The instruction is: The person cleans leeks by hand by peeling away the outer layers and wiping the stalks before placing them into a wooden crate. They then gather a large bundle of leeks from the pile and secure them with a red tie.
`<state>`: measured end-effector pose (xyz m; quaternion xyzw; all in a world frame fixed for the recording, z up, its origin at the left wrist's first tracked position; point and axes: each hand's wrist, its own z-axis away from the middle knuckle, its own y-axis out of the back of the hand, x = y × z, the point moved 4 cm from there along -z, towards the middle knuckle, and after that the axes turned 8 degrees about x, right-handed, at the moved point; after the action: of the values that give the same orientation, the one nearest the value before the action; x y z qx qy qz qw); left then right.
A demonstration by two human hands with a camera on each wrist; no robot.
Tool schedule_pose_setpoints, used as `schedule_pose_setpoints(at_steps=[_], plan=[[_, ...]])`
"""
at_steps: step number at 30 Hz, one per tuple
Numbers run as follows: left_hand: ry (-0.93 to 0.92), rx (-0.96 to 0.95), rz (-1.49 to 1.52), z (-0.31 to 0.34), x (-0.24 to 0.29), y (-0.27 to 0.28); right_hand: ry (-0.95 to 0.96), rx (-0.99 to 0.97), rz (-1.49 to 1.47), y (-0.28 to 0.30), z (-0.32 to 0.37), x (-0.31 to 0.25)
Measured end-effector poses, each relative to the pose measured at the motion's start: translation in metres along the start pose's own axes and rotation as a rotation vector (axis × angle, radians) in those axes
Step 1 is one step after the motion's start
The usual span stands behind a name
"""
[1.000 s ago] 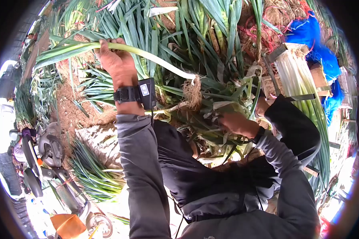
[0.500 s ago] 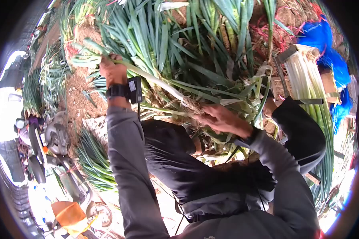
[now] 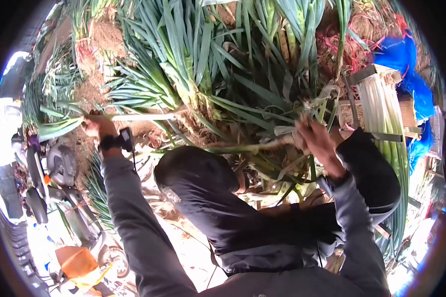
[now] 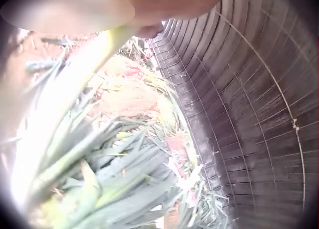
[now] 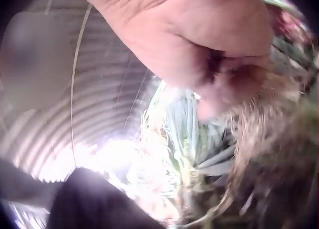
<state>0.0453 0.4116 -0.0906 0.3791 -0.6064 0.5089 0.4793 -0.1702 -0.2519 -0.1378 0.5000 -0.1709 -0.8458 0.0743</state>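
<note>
Leek (image 3: 143,117), gripped by left hand (image 3: 98,124) at 9 o'clock, could be snapped if roots (image 3: 185,117) snag; fibres (image 5: 246,134) pinched by right hand (image 3: 318,138).

Blue netting (image 3: 395,53) upper right, beside leek bundle (image 3: 385,106), pale ends up. Orange sheet (image 3: 77,265) lower left, near scooter (image 3: 82,220). Dark-trousered knee (image 3: 195,171) mid-frame.
</note>
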Motion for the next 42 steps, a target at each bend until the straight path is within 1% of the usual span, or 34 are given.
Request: schedule_pose_setpoints(at_steps=[1, 2, 4, 5, 6, 8, 9, 10, 11, 12, 15, 16, 18, 19, 20, 21, 22, 24, 25, 26, 27, 28, 30, 32, 34, 36, 37, 38, 39, 40, 42], plan=[[-0.052, 0.047, -0.050, -0.025, 0.000, 0.029, 0.306, 0.006, 0.144, -0.005, -0.019, 0.012], [-0.102, 0.096, -0.103, -0.050, -0.001, 0.059, 0.611, 0.067, 0.290, -0.009, -0.035, 0.025], [-0.237, 0.097, -0.234, -0.057, 0.028, 0.117, 0.721, 0.364, 1.164, -0.024, -0.029, -0.017], [-0.311, 0.017, -0.357, -0.077, 0.032, 0.153, 0.692, 0.346, 1.043, -0.031, -0.026, -0.026], [-0.241, -0.018, -0.202, -0.099, 0.030, 0.183, 0.786, 0.306, 1.001, -0.043, -0.017, -0.032], [-0.292, 0.012, -0.321, -0.112, 0.038, 0.255, 0.976, 0.229, 0.874, -0.079, -0.002, -0.041], [-0.412, 0.047, -0.399, -0.133, 0.028, 0.298, 1.124, 0.157, 0.834, -0.103, 0.005, -0.046], [-0.399, 0.090, -0.429, -0.141, 0.033, 0.326, 1.113, 0.040, 0.923, -0.126, 0.003, -0.032], [-0.385, 0.132, -0.459, -0.149, 0.038, 0.353, 1.104, -0.074, 1.016, -0.145, -0.006, -0.002], [-0.238, 0.184, -0.446, -0.138, 0.046, 0.374, 1.097, -0.191, 1.112, -0.159, -0.012, 0.021], [-0.155, 0.266, -0.400, -0.155, 0.061, 0.439, 1.066, -0.251, 1.116, -0.178, -0.019, 0.040], [-0.158, 0.246, -0.447, -0.167, 0.067, 0.461, 1.045, -0.306, 1.125, -0.184, -0.016, 0.041], [-0.190, 0.142, -0.580, -0.195, 0.071, 0.500, 0.983, -0.381, 1.162, -0.178, -0.014, 0.034], [-0.201, 0.074, -0.639, -0.207, 0.070, 0.514, 1.133, -0.269, 1.117, -0.169, -0.010, 0.020], [-0.025, 0.223, -0.456, -0.211, 0.056, 0.526, 1.282, -0.158, 1.063, -0.159, -0.002, 0.009], [-0.200, 0.036, -0.681, -0.215, 0.058, 0.525, 1.420, -0.054, 1.000, -0.154, 0.008, 0.003], [-0.371, -0.164, -0.901, -0.238, 0.040, 0.546, 1.111, -0.178, 0.721, -0.152, -0.002, 0.001], [-0.075, -0.329, -0.590, -0.186, 0.028, 0.472, 0.484, -0.335, 0.186, -0.146, -0.035, -0.006], [0.083, -0.377, -0.451, -0.153, 0.025, 0.427, 0.432, -0.309, -0.090, -0.136, -0.037, -0.016], [0.427, -0.371, -0.143, -0.110, 0.020, 0.375, 0.421, -0.279, -0.176, -0.128, -0.038, -0.037], [0.453, -0.410, -0.213, -0.093, 0.005, 0.342, 0.413, -0.249, -0.262, -0.120, -0.038, -0.059], [0.610, -0.358, -0.241, -0.055, 0.002, 0.289, 0.434, -0.223, -0.168, -0.114, -0.041, -0.087], [0.641, -0.752, -0.068, 0.025, 0.006, 0.203, 0.522, -0.207, -0.289, -0.107, -0.046, -0.107], [0.235, -1.224, -0.440, 0.115, 0.042, 0.125, 0.535, -0.182, -0.323, -0.094, -0.025, -0.138], [0.524, -1.286, -0.268, 0.188, 0.076, 0.073, 0.548, -0.174, -0.421, -0.084, -0.005, -0.157], [0.624, -1.300, -0.182, 0.231, 0.080, 0.031, 0.552, -0.167, -0.574, -0.077, 0.008, -0.162], [0.598, -1.346, -0.086, 0.271, 0.103, 0.001, 0.577, -0.225, -0.580, -0.074, 0.008, -0.156], [0.580, -1.372, 0.017, 0.301, 0.121, -0.021, 0.666, -0.156, -0.474, -0.073, 0.012, -0.157], [0.579, -1.377, 0.063, 0.315, 0.120, -0.035, 0.748, -0.085, -0.364, -0.072, 0.017, -0.157], [0.596, -1.335, 0.089, 0.323, 0.117, -0.045, 0.827, -0.014, -0.250, -0.071, 0.020, -0.158], [0.714, -1.209, 0.223, 0.343, 0.107, -0.056, 0.867, 0.060, -0.186, -0.067, 0.015, -0.157]])
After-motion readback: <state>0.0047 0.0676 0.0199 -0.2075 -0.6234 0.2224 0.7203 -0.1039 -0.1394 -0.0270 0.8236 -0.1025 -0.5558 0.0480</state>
